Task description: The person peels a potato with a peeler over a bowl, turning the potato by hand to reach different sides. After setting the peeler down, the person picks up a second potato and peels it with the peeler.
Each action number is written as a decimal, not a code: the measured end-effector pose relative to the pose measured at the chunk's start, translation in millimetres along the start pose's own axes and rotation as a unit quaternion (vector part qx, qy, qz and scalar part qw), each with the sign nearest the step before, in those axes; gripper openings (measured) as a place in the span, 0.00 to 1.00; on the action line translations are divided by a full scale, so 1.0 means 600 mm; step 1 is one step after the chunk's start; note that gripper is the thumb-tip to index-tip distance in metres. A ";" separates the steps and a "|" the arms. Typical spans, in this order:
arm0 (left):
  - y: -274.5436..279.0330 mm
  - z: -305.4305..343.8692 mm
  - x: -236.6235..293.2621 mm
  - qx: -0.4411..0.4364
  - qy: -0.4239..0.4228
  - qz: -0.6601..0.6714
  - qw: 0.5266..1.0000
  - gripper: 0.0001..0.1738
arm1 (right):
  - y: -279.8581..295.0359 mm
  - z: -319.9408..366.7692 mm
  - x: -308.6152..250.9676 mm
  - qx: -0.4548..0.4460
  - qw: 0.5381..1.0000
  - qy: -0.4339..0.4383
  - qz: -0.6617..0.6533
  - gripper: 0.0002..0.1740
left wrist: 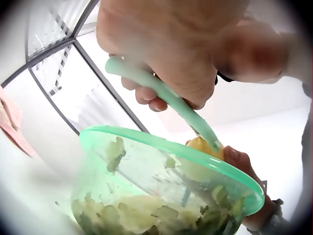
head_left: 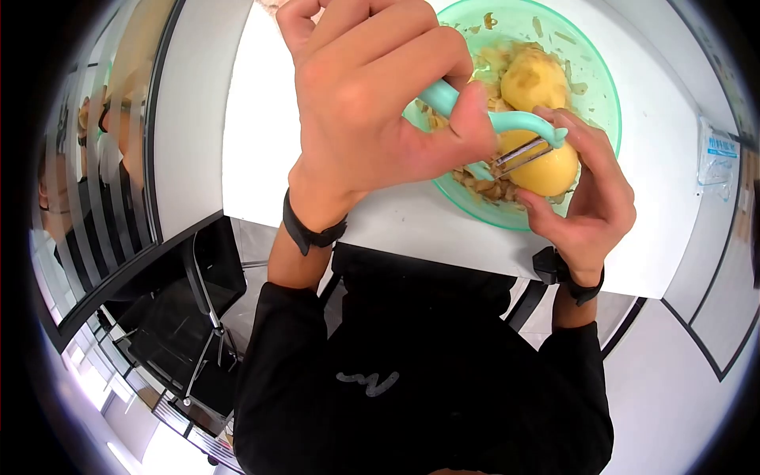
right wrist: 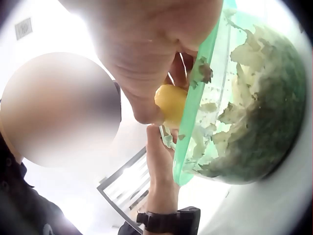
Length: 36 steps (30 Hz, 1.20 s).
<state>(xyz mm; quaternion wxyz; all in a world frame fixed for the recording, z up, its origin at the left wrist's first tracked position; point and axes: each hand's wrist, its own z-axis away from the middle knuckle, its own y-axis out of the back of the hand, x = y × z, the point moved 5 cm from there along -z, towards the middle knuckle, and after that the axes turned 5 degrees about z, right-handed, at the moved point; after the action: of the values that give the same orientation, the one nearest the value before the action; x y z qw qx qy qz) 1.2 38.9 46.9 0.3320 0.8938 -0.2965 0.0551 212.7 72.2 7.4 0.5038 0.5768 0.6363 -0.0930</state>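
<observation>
My left hand [head_left: 380, 95] grips a mint-green peeler [head_left: 518, 121], its metal blade lying against a peeled yellow potato [head_left: 546, 168]. The fingers and thumb of my right hand [head_left: 594, 190] hold that potato from the right side, over the near part of a clear green bowl [head_left: 606, 71]. Another peeled potato [head_left: 532, 79] rests in the bowl on a heap of peelings. In the left wrist view the peeler handle [left wrist: 161, 90] slants down to the potato at the bowl's rim [left wrist: 146, 139]. The right wrist view shows the potato [right wrist: 171, 104] beside the rim.
The bowl stands on a white table [head_left: 380, 226]. A plastic packet [head_left: 718, 162] lies at the far right. A black chair [head_left: 186, 317] stands at the left, near a glass partition. Pink cloth [left wrist: 12, 122] shows at the left edge of the left wrist view.
</observation>
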 end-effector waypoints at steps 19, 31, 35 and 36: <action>0.004 -0.002 -0.006 0.012 0.023 0.028 0.999 0.04 | 0.006 0.012 0.008 0.055 0.996 -0.028 -0.067 0.40; 0.005 -0.003 0.023 0.009 -0.008 -0.025 1.000 0.06 | 0.003 0.015 0.009 0.042 0.994 -0.099 -0.026 0.40; 0.008 -0.002 0.022 0.000 0.003 -0.046 0.999 0.06 | 0.004 0.013 0.011 0.043 0.995 -0.067 -0.051 0.41; 0.008 -0.002 0.022 -0.007 0.011 -0.054 0.998 0.06 | 0.005 0.014 0.013 0.044 0.995 -0.066 -0.062 0.41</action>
<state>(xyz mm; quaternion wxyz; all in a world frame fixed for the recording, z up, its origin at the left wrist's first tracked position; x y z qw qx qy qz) 9.1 30.2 54.5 0.3442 0.9053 -0.2450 0.0447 220.9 72.0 -1.1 0.5120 0.5502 0.6318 -0.1897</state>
